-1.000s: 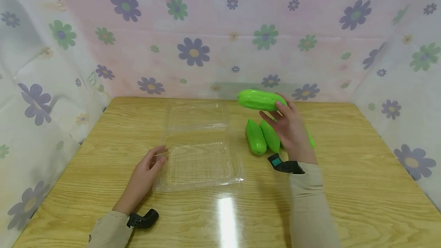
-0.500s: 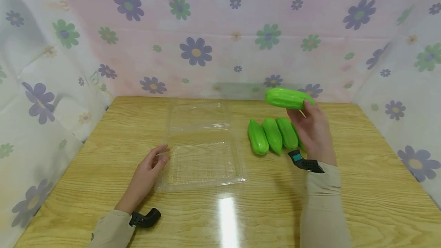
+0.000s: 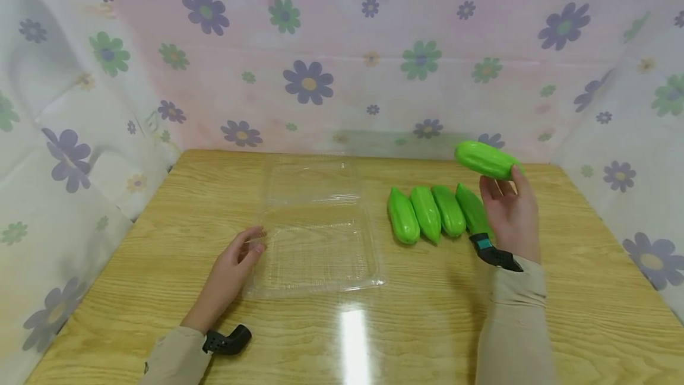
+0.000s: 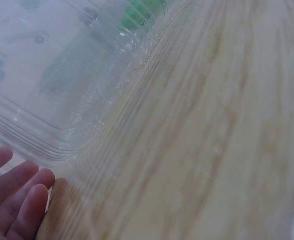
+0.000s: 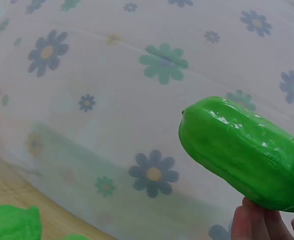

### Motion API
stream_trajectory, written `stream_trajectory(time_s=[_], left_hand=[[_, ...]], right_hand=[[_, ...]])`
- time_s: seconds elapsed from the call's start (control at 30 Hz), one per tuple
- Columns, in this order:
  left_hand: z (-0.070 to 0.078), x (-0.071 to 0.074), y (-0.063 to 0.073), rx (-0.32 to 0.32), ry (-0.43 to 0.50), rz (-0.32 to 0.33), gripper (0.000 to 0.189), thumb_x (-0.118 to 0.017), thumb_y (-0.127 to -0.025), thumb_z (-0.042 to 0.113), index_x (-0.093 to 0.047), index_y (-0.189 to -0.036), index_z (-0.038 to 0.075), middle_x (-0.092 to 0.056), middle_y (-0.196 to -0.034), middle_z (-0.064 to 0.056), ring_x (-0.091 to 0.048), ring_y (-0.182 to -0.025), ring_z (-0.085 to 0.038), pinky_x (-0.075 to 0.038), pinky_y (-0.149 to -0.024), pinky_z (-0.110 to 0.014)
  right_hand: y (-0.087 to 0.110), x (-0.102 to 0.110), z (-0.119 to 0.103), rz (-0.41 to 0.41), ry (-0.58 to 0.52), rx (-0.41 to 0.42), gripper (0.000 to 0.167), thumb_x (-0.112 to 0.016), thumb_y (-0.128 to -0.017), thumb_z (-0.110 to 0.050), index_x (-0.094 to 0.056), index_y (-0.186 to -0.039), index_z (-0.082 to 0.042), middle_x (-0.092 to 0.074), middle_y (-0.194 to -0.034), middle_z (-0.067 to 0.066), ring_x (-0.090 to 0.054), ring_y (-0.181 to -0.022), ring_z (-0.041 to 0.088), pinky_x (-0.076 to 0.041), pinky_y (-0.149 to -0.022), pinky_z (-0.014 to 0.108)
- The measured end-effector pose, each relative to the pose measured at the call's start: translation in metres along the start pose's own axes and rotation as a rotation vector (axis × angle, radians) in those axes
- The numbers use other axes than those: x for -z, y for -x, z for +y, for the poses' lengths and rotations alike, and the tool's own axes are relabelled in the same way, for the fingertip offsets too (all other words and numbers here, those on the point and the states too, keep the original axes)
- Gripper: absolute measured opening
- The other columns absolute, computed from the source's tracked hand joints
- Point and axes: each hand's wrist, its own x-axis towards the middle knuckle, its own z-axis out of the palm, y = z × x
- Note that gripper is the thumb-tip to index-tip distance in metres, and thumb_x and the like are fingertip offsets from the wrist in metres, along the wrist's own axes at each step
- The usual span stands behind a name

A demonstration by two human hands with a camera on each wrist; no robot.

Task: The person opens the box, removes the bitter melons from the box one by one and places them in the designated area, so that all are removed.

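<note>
In the head view my right hand [image 3: 512,215] holds up a glossy bright green gourd-like vegetable [image 3: 485,159], its thumb and fingers at the right end. Lengthwise ridges and a rounded tip show on this vegetable [image 5: 237,150] in the right wrist view; its exact kind is unclear. Below, several matching green vegetables [image 3: 426,214] lie side by side on the table. A clear plastic clamshell container [image 3: 376,281] lies unfolded at the middle, lid part to the back. My left hand [image 3: 227,275] rests at the container's left edge, fingers loosely bent.
The wooden table [image 3: 422,337] carries the container and the vegetables. A flowered cloth [image 3: 342,34] hangs behind it and along both sides. Light reflects off the table's front middle.
My right hand has carried the green vegetable to the right, from above the row's left part to its right end, uncovering the row. The left hand stays by the container.
</note>
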Motion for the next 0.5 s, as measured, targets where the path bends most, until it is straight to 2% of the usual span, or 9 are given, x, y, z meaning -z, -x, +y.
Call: stream_trajectory(time_s=[0.13,0.27,0.5], left_hand=[[-0.001,-0.002,0.001,0.002,0.008,0.012,0.043,-0.046,-0.093,0.034,-0.04,-0.133,0.02,-0.048,-0.127,0.003,-0.05,-0.107,-0.012,-0.043,-0.083,-0.028],[-0.002,-0.004,0.002,0.003,0.015,0.005,0.043,-0.046,-0.093,0.034,-0.04,-0.133,0.019,-0.048,-0.127,0.002,-0.05,-0.106,-0.012,-0.042,-0.083,-0.026],[-0.002,-0.007,0.006,0.015,0.046,0.008,0.042,-0.046,-0.094,0.032,-0.041,-0.133,0.018,-0.048,-0.128,0.002,-0.05,-0.108,-0.013,-0.041,-0.084,-0.023]], right_hand=[[0.001,0.004,-0.016,0.022,-0.023,0.002,0.031,-0.059,-0.085,-0.002,-0.052,-0.114,-0.01,-0.045,-0.115,0.006,-0.048,-0.104,0.024,-0.033,-0.096,0.033],[0.002,0.007,-0.033,0.047,0.02,0.018,0.026,-0.06,-0.084,-0.004,-0.056,-0.11,-0.009,-0.05,-0.106,0.007,-0.051,-0.098,0.024,-0.034,-0.094,0.036],[0.006,0.009,-0.066,0.033,0.075,0.013,0.021,-0.056,-0.087,-0.005,-0.056,-0.108,-0.008,-0.052,-0.106,0.009,-0.052,-0.099,0.026,-0.032,-0.096,0.04]])
